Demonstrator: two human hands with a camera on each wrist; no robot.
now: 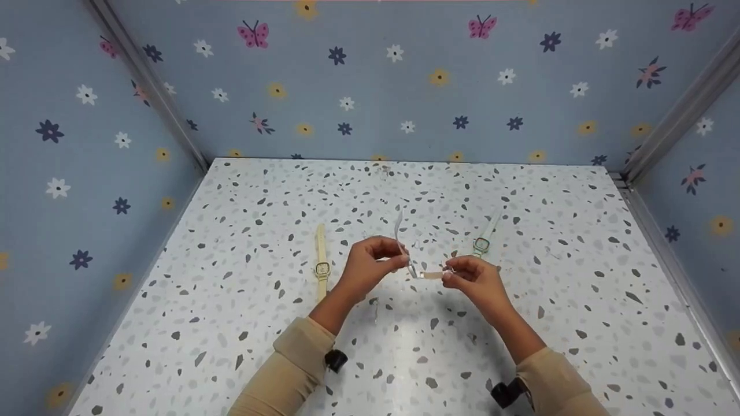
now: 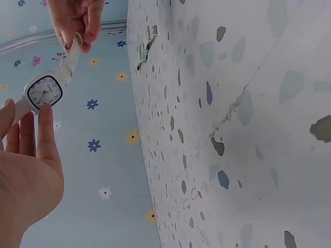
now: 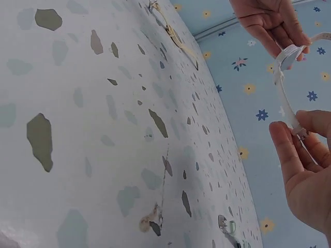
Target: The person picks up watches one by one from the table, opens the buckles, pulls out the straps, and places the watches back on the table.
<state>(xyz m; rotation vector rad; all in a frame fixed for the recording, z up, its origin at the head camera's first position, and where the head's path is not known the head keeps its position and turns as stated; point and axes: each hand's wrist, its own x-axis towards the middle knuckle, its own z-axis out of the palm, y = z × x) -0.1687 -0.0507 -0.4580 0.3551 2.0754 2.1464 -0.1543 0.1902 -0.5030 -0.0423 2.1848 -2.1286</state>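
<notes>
Both hands hold a white watch (image 1: 399, 233) a little above the speckled table (image 1: 404, 358). My left hand (image 1: 400, 261) pinches it at the case, and one strap end stands up past the fingers. In the left wrist view the square dial (image 2: 44, 92) shows between thumb and fingers of the left hand (image 2: 26, 118). My right hand (image 1: 448, 275) pinches the other strap end. In the right wrist view the right hand (image 3: 295, 128) grips the curved white strap (image 3: 283, 90).
A cream watch (image 1: 321, 263) lies flat on the table left of the hands. A pale green watch (image 1: 483, 240) lies behind the right hand. Blue walls (image 1: 404, 86) with flowers and butterflies enclose the table on three sides.
</notes>
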